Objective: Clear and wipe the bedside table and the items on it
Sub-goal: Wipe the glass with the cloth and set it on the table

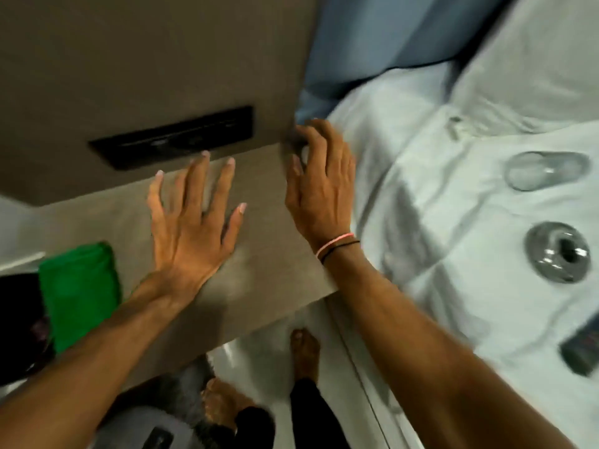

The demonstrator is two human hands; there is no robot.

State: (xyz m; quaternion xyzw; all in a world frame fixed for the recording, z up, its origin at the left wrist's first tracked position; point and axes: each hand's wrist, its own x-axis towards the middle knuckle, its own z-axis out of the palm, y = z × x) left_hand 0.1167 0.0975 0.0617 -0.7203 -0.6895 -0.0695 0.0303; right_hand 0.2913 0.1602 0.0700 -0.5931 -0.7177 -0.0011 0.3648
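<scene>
The bedside table (259, 254) has a grey-brown top with nothing standing on its middle. My left hand (191, 228) hovers flat over it, fingers spread, holding nothing. My right hand (321, 189) is at the table's far right corner beside the bed, fingers curled around a small blurred patch; I cannot tell whether it grips anything. A folded green cloth (81, 293) lies at the table's left end. On the white bedsheet (437, 222) to the right lie a clear glass (544, 170) on its side, a glass ashtray (557, 252) and a dark remote (583, 351).
A black switch panel (175, 139) is set in the wall panel behind the table. A blue headboard (372, 34) and white pillow (534, 76) are at the far right. My bare feet (304, 351) stand on the pale floor between table and bed.
</scene>
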